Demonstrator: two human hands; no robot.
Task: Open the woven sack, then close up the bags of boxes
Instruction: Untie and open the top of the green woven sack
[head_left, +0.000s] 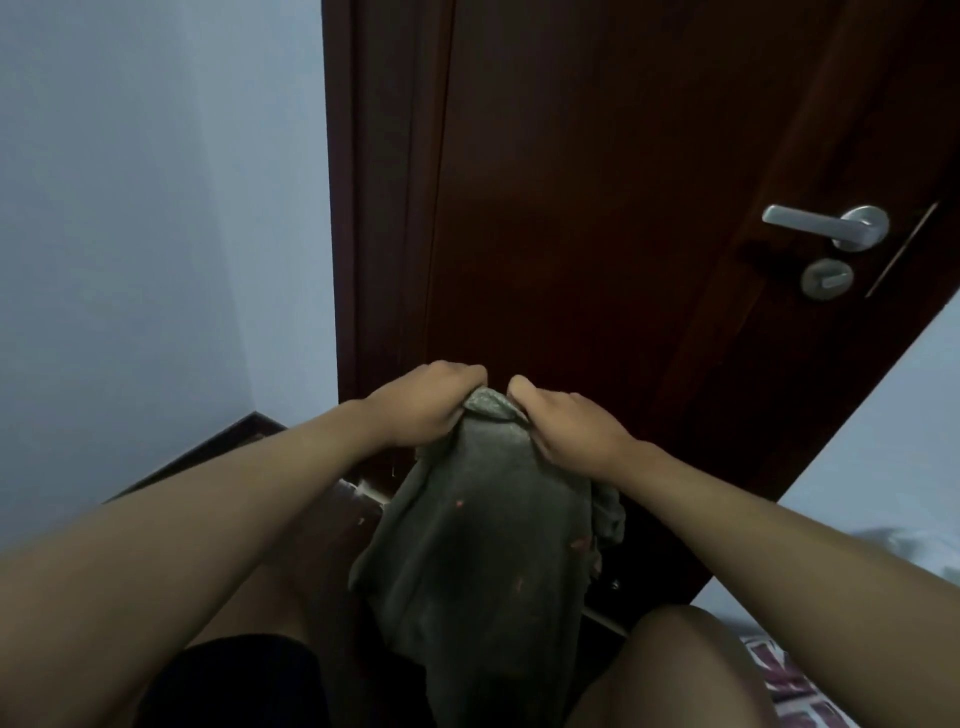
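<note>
We have the grey-green woven sack standing between our knees in front of the dark reddish-brown wooden door, its gathered neck pointing away from us. Our left hand and right hand sit side by side at that neck, each closed on a fold of the fabric, with a small puckered lip of cloth showing between them. The sack looks soft and limp: it sags, creases and drapes around whatever fills it, so we judge it will not hold its mouth open by itself. The weave looks coarse enough to give a sure hold, not slippery. Its weight we cannot tell, nor what is inside. The best hold seems to be just where we are, on opposite edges of the mouth, so we can draw them apart and keep the body braced between our legs.
</note>
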